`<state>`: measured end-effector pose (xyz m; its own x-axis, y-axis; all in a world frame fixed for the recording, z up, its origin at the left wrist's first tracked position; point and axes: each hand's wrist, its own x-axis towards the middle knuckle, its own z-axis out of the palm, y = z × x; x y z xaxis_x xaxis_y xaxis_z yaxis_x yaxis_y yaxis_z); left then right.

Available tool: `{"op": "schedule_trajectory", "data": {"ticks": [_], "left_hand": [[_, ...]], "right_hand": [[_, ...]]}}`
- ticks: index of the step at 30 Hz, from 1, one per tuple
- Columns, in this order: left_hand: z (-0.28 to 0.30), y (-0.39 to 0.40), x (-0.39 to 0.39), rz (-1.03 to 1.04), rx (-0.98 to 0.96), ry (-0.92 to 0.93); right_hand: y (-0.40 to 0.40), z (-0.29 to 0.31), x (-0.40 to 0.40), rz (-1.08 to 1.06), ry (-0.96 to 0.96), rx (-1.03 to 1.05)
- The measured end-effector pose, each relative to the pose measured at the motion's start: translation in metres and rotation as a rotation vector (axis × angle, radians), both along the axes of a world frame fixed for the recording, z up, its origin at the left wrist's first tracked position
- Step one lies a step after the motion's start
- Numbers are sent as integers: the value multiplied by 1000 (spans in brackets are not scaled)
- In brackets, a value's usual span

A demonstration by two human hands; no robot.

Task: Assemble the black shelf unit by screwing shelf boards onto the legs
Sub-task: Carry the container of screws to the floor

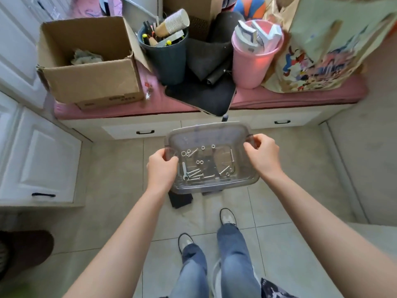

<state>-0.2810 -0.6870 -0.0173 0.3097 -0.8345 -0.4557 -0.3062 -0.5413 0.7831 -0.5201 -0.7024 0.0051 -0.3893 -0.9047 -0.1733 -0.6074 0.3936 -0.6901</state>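
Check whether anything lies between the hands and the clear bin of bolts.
Nothing does. The left hand and right hand each already have a grip on opposite sides of the clear bin, which holds the bolts and is carried above the floor.

I'm looking down into a room of a home, used for storage: pale floor tiles (111,168), white panelled cabinets (36,160) on the left, and ahead a built-in bench with drawers (141,131) under a pink cushion (290,97). The cushion is crowded with household clutter: an open carton (90,82), a dark bin (165,59) stuffed with tools and paper cups (175,21), a pink bin (253,65), and a cartoon-print bag (318,50). A ball (250,6) shows at the back, and a brown mat (28,248) lies on the tiles at lower left.
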Motion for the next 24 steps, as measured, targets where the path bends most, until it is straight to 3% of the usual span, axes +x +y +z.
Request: {"op": "schedule_trajectory", "data": {"ticks": [7, 13, 24], "left_hand": [[0, -24, -93, -93, 4, -21], [-12, -51, -196, -93, 30, -41], [-102, -113, -365, -160, 48, -135]], "right_hand": [[-7, -6, -90, -123, 0, -10], [-16, -36, -186, -250, -121, 68], [-56, -127, -343, -377, -260, 219]]}}
